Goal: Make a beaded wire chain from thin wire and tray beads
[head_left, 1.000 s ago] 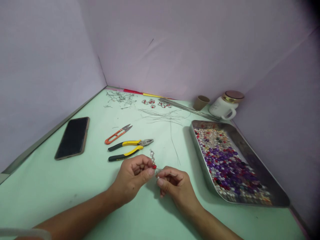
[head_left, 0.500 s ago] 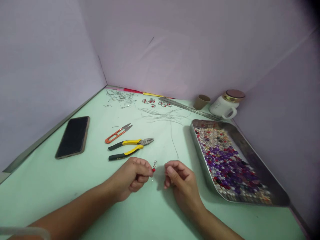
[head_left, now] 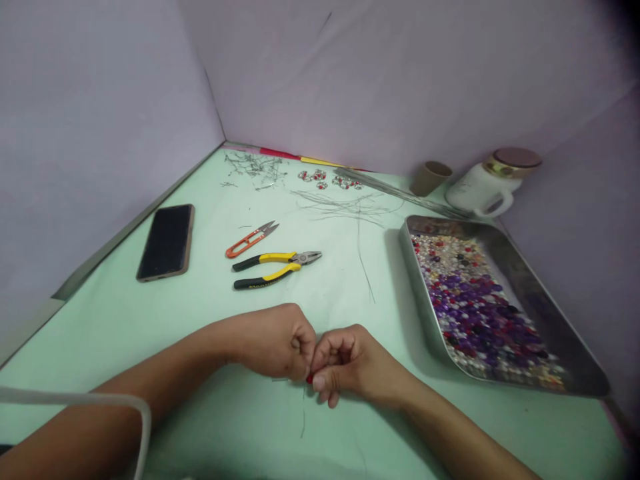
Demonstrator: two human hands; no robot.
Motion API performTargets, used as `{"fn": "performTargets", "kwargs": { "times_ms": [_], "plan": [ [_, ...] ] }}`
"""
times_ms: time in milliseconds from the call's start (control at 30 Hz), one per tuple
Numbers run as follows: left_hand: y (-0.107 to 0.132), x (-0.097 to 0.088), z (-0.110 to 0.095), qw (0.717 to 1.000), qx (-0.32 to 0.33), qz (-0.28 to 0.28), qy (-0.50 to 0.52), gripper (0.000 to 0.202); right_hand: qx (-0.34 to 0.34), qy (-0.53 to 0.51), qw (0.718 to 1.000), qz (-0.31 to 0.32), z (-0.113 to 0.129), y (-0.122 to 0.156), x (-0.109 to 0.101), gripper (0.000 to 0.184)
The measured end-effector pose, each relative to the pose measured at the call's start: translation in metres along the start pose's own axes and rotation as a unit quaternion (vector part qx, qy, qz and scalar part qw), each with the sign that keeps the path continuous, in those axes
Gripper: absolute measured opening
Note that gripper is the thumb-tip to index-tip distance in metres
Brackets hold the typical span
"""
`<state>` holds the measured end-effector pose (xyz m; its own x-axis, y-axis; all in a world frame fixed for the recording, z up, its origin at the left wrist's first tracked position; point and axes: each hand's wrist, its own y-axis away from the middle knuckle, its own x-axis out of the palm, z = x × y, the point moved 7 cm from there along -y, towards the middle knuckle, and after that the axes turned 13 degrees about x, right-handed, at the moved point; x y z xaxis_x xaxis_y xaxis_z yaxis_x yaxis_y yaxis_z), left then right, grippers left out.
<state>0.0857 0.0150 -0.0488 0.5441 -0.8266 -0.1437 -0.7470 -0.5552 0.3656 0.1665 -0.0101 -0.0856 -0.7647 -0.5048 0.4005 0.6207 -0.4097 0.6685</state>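
My left hand [head_left: 275,341] and my right hand [head_left: 345,363] meet near the front of the green table, both curled into pinches. Between their fingertips sits a small red bead [head_left: 309,378] on thin wire [head_left: 303,410], whose loose end trails down toward me. The rest of the beaded piece is hidden inside the fingers. Yellow-handled pliers [head_left: 273,267] and orange thread snips [head_left: 250,240] lie just beyond my left hand.
A metal tray [head_left: 545,300] of purple, red and pearl beads sits at right. A black phone [head_left: 167,241] lies at left. Loose wires [head_left: 345,207], wire offcuts [head_left: 253,165], finished bead pieces [head_left: 320,177], a cardboard roll [head_left: 430,177] and a lidded white mug [head_left: 493,180] line the back.
Both hands have drawn closer to me and come together. The beaded piece that stood up between the fingers is now mostly hidden; only the red bead shows.
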Motion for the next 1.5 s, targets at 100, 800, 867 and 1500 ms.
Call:
{"fn": "performTargets", "kwargs": {
  "times_ms": [100, 800, 867, 1500],
  "plan": [
    [0.000, -0.011, -0.001, 0.998, 0.010, -0.058, 0.031, 0.006, -0.001, -0.012, 1.000, 0.001, 0.000, -0.002, 0.000, 0.021],
    [0.003, -0.041, -0.013, 0.945, 0.092, -0.311, 0.035, 0.024, -0.205, -0.193, 0.943, -0.180, 0.025, 0.005, -0.040, 0.020],
    [0.002, -0.033, -0.011, 0.951, 0.077, -0.300, 0.000, 0.026, -0.202, -0.186, 0.945, -0.180, 0.026, 0.006, -0.039, 0.020],
    [0.000, -0.028, -0.012, 0.931, 0.109, -0.347, 0.027, 0.008, -0.215, -0.122, 0.960, -0.131, 0.031, 0.005, -0.028, 0.023]
  ]
}}
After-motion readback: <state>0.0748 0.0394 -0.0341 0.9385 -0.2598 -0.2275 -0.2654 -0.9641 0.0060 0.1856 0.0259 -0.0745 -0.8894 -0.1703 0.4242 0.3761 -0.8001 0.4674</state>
